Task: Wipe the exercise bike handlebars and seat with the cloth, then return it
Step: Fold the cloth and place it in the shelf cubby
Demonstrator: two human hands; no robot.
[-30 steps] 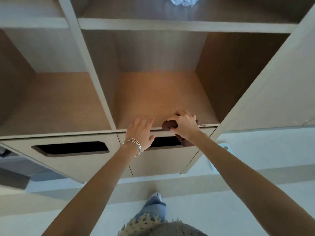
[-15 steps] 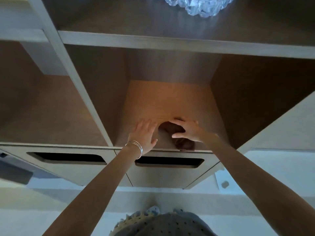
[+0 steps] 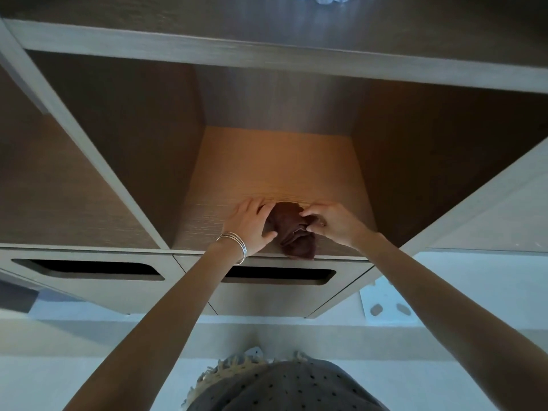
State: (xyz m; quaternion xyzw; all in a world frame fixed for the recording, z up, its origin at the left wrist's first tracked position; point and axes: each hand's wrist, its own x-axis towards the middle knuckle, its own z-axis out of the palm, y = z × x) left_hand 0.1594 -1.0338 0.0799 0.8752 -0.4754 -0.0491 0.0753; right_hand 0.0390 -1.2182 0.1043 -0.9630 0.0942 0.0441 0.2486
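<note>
Cloth (image 3: 292,231) pinched by right hand (image 3: 335,224), touching left hand (image 3: 249,225).

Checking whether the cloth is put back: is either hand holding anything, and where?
The right hand pinches the brown cloth at its right edge. The left hand only rests open against the cloth's left side.

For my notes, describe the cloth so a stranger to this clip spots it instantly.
Find the wooden shelf unit with open cubbies; the middle cubby is lit warm orange. At its front edge, above a drawer's handle slot, lies the cloth between the left hand and right hand. It is the only dark brown, crumpled thing there.
</note>
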